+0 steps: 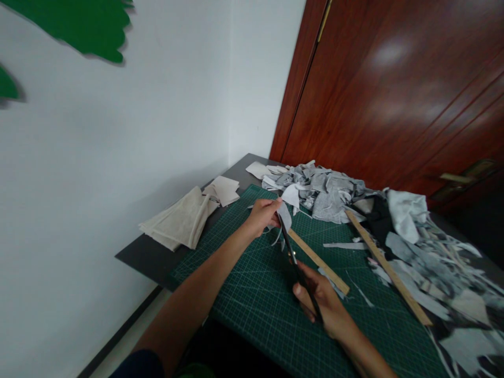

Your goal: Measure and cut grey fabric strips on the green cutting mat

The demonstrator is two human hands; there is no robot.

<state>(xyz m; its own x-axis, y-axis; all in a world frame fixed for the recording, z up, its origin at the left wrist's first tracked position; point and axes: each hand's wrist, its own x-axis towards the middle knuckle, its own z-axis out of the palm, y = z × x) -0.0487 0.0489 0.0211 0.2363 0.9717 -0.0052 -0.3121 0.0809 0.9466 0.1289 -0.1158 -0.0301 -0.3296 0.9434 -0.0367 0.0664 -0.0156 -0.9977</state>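
My left hand [263, 216] pinches a small piece of light grey fabric [285, 216] above the green cutting mat [252, 283]. In my right hand [321, 299] is a pair of black-handled scissors [293, 254], its blades pointing away from me toward the fabric. The blade tips lie at the cloth, close to my left fingers. Whether the blades are fully closed is hard to make out. Beneath the scissors, a wooden ruler [318, 261] lies on the mat, with a grey scrap partly under it.
A heap of grey fabric scraps [331, 194] covers the table's back, with more scraps [425, 268] along the right. Another wooden strip [388, 268] lies there. Folded beige cloth [183, 218] and pale pieces [223, 190] sit at left. White wall [157, 115] and brown door [386, 94] border the table.
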